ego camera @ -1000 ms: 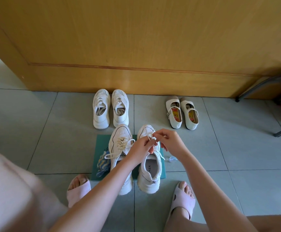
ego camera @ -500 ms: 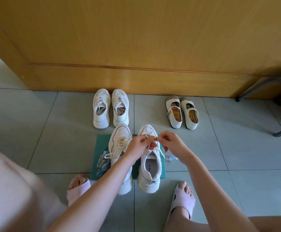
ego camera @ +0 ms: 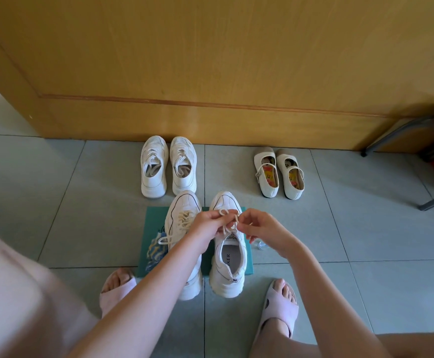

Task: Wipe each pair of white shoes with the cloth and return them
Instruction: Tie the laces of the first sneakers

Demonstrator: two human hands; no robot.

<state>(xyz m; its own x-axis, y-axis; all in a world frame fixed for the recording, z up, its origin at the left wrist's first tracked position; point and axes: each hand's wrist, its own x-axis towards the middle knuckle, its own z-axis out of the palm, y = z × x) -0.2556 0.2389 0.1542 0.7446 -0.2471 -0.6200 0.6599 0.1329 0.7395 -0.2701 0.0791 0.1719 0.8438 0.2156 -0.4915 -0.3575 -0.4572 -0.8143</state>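
Two chunky white sneakers stand side by side on a green mat (ego camera: 156, 218): the left sneaker (ego camera: 182, 215) and the right sneaker (ego camera: 230, 262). Over the right sneaker, my left hand (ego camera: 208, 226) and my right hand (ego camera: 260, 227) each pinch its cream laces (ego camera: 227, 215), which form loops between my fingers. A blue-and-yellow cloth (ego camera: 155, 250) lies on the mat's left side. Farther back, near the wooden door, stand a pair of white trainers (ego camera: 168, 167) and a pair of small white strap shoes (ego camera: 279, 174).
My feet in pink slippers (ego camera: 278, 311) rest on the grey tiled floor on either side of the mat. A small clear object (ego camera: 261, 245) lies right of the mat. Metal chair legs (ego camera: 397, 133) and a red item stand at the far right.
My hands have kept working the right sneaker's laces, and the loops between my fingers have changed shape. The shoes have not moved.
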